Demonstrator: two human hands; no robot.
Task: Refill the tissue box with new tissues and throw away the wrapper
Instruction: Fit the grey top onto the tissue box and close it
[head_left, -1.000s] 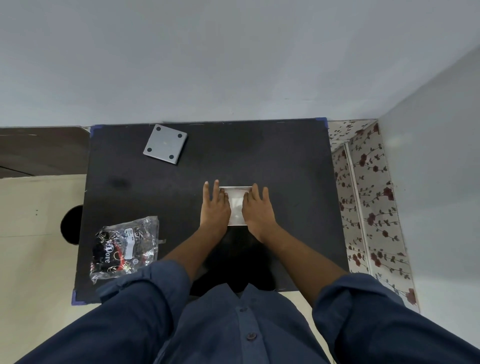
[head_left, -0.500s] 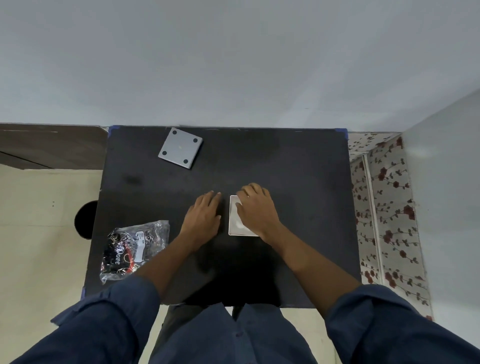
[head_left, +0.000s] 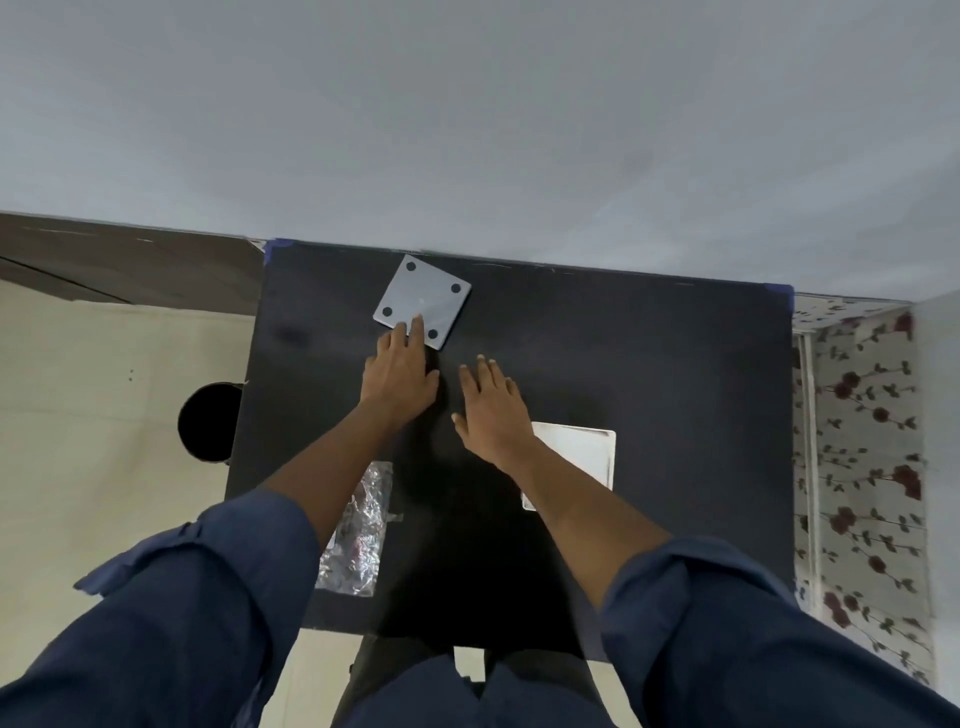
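Observation:
A grey square plate with four black dots lies at the far edge of the black table. My left hand reaches out flat, its fingertips touching the plate's near edge. My right hand hovers open over the table, to the right of the left hand. A white box of tissues rests on the table behind my right wrist, partly hidden by my forearm. The crinkled clear wrapper lies near the front left, half covered by my left arm.
A round black bin stands on the cream floor left of the table. A white wall rises behind the table. Floral wallpaper runs down the right side. My dark blue sleeves fill the bottom of the view.
Both hands left the white box and reached forward; my left hand now touches the grey plate. The camera view shifted, so the box sits further right and nearer.

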